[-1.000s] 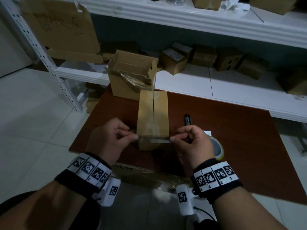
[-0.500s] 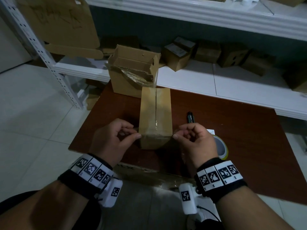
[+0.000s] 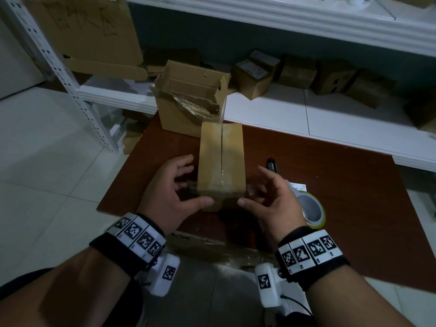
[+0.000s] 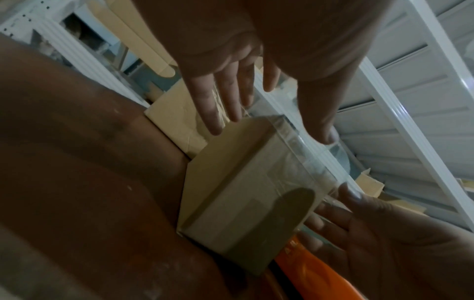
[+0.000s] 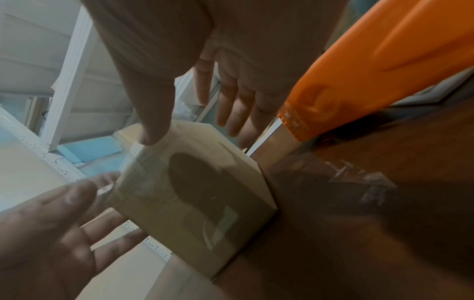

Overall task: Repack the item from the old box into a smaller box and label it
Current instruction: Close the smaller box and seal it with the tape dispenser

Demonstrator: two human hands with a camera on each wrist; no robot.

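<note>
— Hands either side of the small brown cardboard box [image 3: 221, 161] now, which sits on the reddish-brown wooden table [image 3: 330, 197] with clear tape across its near end.

— Left hand [image 3: 168, 194]?

— Fingers spread and straight, thumb tip at the box's near left corner. Right hand [image 3: 271, 199] mirrors it, spread wide, thumb at the near right corner. Neither grips anything.

— And the old one?

— Larger open cardboard box [image 3: 188, 102] stands just behind, flaps up, torn tape hanging. Black marker pen [image 3: 271, 166], white paper label [image 3: 297, 186] and yellow-rimmed tape roll [image 3: 311, 211] lie to the right.
</note>
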